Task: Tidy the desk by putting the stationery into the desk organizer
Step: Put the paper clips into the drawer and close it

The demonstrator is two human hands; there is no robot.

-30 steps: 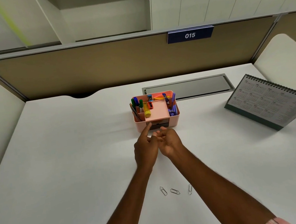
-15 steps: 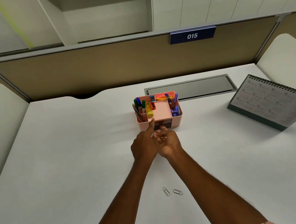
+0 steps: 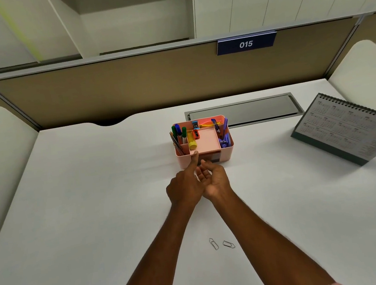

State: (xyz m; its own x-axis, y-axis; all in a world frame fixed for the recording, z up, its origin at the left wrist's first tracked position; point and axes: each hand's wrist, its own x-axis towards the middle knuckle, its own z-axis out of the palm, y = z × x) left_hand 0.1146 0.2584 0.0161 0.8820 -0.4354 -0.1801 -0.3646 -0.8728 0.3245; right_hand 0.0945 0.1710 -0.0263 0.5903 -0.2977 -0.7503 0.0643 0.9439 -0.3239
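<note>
Mid-desk, left hand (image 3: 184,186): one finger straight against the near wall of the pink organizer (image 3: 226,155), rest curled. Right hand (image 3: 216,178) beside it, fingers loosely curled, any hold untellable. Two paper clips (image 3: 214,243) nearer, on the desk (image 3: 72,201). Calendar (image 3: 348,130) at right.

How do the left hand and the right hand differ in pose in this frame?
The left hand shows its back to the camera; the right hand is turned palm up. The left hand stretches one straight finger to the front rim of the desk organizer; the right hand's fingers are loosely curled. Whether the right hand holds anything is unclear. Both sit close together just in front of the organizer.
</note>
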